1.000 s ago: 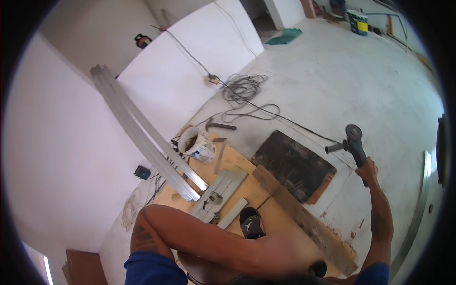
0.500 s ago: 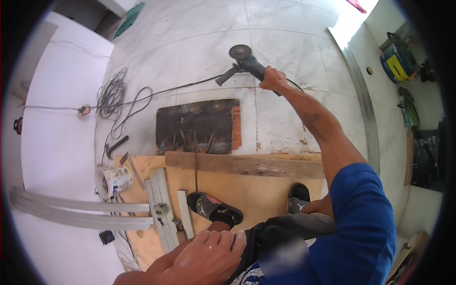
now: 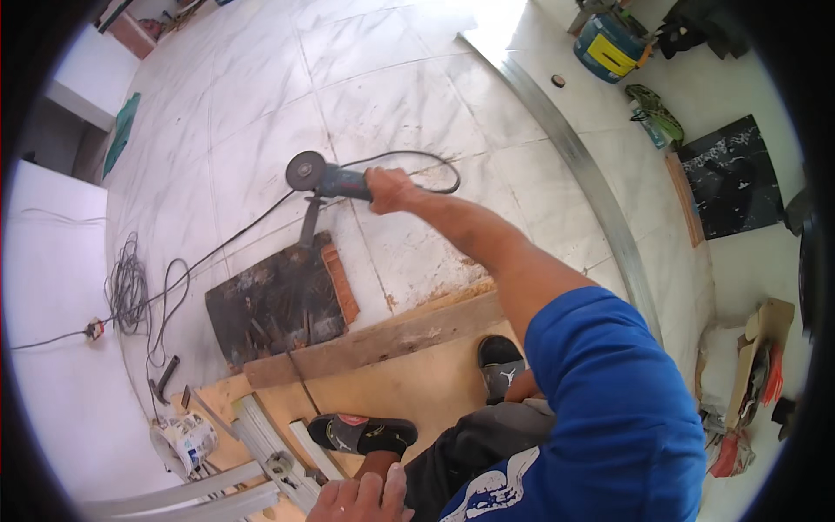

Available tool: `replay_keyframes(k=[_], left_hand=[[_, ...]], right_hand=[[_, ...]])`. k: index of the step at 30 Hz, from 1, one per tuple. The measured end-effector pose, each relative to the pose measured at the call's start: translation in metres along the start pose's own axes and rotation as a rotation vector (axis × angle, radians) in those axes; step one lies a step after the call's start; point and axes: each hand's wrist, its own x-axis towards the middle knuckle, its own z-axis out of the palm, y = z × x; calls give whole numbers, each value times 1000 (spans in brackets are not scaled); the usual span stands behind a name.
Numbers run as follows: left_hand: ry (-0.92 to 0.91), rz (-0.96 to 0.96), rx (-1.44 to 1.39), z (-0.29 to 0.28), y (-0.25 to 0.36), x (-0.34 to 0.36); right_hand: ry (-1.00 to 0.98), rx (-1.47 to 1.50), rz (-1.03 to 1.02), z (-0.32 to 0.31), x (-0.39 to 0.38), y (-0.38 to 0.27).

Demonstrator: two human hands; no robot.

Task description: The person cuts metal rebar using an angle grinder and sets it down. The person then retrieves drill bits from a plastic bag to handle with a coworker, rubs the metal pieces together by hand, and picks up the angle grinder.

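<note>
My right hand (image 3: 389,189) is wrapped round the body of an angle grinder (image 3: 346,184), arm stretched out over the tiled floor. The grinder's round disc (image 3: 306,170) points left, and its side handle (image 3: 309,222) reaches down toward the corner of a dark, stained board (image 3: 274,300). Whether the grinder touches the floor, I cannot tell. Its black cord loops behind my hand and runs left to a coil. At the lower edge my left hand (image 3: 361,500) lies over my leg with fingers stretched out, holding nothing; its wrist is out of view.
A wooden plank (image 3: 374,337) lies beyond my feet. Left are a hammer (image 3: 163,380), a bucket (image 3: 185,442), metal profiles (image 3: 183,491) and a cord coil (image 3: 129,287). A long metal strip (image 3: 578,157) curves along the right; a blue-green case (image 3: 606,48) stands beyond it.
The view has swung right, showing more of the right side. My right hand has brought the grinder closer to the dark board, its disc now pointing left. My left hand shows less at the lower edge.
</note>
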Motion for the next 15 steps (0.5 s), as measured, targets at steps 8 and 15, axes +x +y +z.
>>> replay_keyframes(k=[8, 15], left_hand=[[66, 43, 72, -6, -4, 2], [86, 111, 45, -7, -8, 5]], right_hand=[[-24, -36, -94, -8, -6, 51], [-88, -102, -99, -5, -18, 65]])
